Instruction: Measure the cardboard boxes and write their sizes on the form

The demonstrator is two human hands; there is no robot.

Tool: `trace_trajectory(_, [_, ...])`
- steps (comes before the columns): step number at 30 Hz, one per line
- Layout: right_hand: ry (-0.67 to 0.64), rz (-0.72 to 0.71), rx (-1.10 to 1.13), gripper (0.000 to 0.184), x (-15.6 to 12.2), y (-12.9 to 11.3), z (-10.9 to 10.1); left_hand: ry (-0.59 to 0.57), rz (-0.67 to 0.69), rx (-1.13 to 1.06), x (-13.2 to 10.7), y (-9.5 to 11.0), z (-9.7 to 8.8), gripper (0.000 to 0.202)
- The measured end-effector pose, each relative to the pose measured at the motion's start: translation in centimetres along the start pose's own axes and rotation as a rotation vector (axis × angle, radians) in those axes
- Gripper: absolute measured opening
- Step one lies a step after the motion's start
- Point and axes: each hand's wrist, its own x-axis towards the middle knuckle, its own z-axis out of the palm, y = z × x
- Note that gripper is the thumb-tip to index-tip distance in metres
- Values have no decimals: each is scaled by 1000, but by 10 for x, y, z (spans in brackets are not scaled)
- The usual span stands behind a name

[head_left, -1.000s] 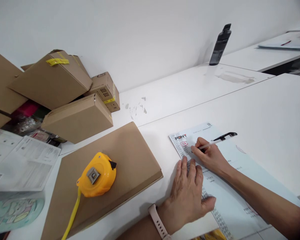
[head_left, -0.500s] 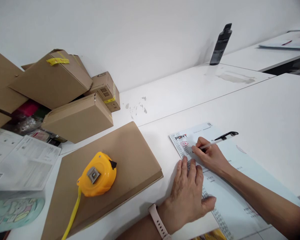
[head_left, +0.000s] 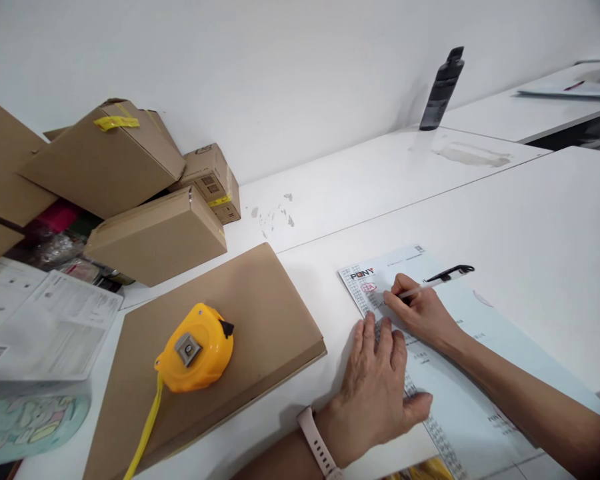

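My right hand (head_left: 420, 310) is closed round a white pen with a black cap end (head_left: 443, 277); its tip rests near the top left of a pale blue printed form (head_left: 480, 373) on the white table. My left hand (head_left: 375, 393), with a pale pink watch strap at the wrist, lies flat with fingers stretched out on the form's left edge. A yellow tape measure (head_left: 195, 350) sits on a flat brown cardboard box (head_left: 260, 320) to the left, its yellow tape trailing toward the near edge.
Several brown cardboard boxes (head_left: 115, 160) are piled at the back left against the white wall. Printed sheets (head_left: 45, 327) and a patterned packet (head_left: 30, 420) lie at the far left. A dark bottle (head_left: 443, 87) stands at the back. Papers (head_left: 570, 90) lie on another table at the far right.
The pen tip has shifted very slightly on the form. My left hand and the tape measure have not moved.
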Motion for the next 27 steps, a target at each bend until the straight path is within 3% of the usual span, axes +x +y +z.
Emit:
trace_trajectory(9, [14, 0, 2, 30, 0, -1, 0, 0, -9, -13, 0, 0, 1, 77])
trace_trajectory(14, [121, -20, -22, 24, 3, 3, -6, -5, -1, -1, 0, 0, -1, 79])
trace_trajectory(17, [106, -141, -153, 14, 8, 10, -15, -4, 4, 1, 0, -2, -1, 79])
trace_trajectory(20, [17, -286, -268, 34, 14, 19, -20, 6, -9, -4, 0, -1, 4, 80])
trace_trajectory(24, [9, -369, -342, 53, 19, 32, -17, 159, 21, 65, -7, 11, -1, 63])
trace_trajectory(27, [64, -366, -342, 58, 23, 41, -14, 427, 39, 104, -24, 25, -31, 44])
